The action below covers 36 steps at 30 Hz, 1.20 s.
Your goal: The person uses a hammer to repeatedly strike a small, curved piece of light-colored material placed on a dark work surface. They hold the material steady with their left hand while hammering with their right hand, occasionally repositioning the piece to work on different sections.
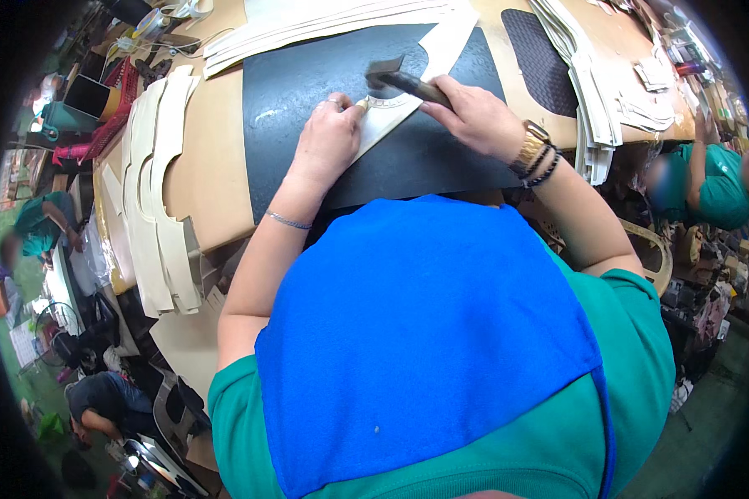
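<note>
A long cream piece of sheet material [381,127], probably leather, lies across the black mat [283,108] on the table. Its curved edge, which looks snipped or pleated, faces up between my hands. My left hand [329,140] is closed at that edge, thumb and fingertips pinching it down. In my right hand [478,118] is a hammer [420,87], gripped by its dark handle. The hammer's head, slightly blurred, hovers just above the curved edge, near the left fingertips. Whether it touches the piece I cannot tell.
Stacked cream pieces lie along the left [146,175], far [308,41] and right [595,108] sides of the tan table [216,183]. A dark textured pad [541,66] sits right of the mat. A red basket [125,100] stands far left. Other people work at both sides.
</note>
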### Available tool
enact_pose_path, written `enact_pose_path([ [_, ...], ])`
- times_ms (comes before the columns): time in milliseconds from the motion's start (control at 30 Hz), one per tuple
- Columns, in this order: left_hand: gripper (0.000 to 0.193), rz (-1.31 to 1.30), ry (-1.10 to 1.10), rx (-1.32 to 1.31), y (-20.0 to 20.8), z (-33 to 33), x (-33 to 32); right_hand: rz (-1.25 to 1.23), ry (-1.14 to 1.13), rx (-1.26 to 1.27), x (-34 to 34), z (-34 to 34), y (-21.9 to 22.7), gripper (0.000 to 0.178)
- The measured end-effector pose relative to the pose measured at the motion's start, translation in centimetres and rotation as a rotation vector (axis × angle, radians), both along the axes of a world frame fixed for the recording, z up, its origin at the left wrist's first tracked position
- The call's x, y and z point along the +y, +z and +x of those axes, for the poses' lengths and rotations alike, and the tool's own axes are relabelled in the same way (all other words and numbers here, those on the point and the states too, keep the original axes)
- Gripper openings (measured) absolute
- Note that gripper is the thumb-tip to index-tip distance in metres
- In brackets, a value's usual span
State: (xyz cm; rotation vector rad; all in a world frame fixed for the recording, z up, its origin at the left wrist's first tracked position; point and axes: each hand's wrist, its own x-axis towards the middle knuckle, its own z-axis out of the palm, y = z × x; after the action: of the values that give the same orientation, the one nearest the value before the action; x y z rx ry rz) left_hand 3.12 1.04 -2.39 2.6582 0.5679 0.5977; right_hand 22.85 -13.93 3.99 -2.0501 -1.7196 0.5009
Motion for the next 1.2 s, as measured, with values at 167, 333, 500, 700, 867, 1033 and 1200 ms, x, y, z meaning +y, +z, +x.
enact_pose_path([
  [167, 0.022, -0.270, 0.038, 0.097, 1.8, -0.8, 0.0, 0.014, 0.023, -0.063, 1.7, 0.3, -1.4, 0.034],
  [333, 0.022, -0.309, -0.005, 0.064, 2.1, -1.7, 0.1, -0.093, 0.056, -0.011, 1.7, 0.2, -0.9, 0.035],
  [500, 0.024, -0.283, -0.008, 0.039, 1.5, -3.3, 0.0, -0.047, 0.005, 0.033, 1.3, -0.9, -0.9, 0.029],
  [700, 0.027, -0.269, -0.019, 0.012, 2.9, -4.9, -1.3, -0.141, 0.104, 0.053, 0.7, -2.0, 0.7, 0.036],
  [867, 0.027, -0.438, 0.028, 0.033, 3.4, -6.1, -1.7, -0.135, 0.158, 0.064, 1.1, -2.1, 0.6, 0.035],
  [1033, 0.024, -0.516, 0.065, 0.053, 4.2, -7.1, -2.3, -0.036, 0.229, 0.092, 1.6, -2.9, 0.6, 0.034],
  [1200, 0.022, -0.361, 0.027, 0.008, 3.2, -8.3, -2.5, -0.183, 0.246, 0.066, 1.6, -3.8, 1.2, 0.035],
])
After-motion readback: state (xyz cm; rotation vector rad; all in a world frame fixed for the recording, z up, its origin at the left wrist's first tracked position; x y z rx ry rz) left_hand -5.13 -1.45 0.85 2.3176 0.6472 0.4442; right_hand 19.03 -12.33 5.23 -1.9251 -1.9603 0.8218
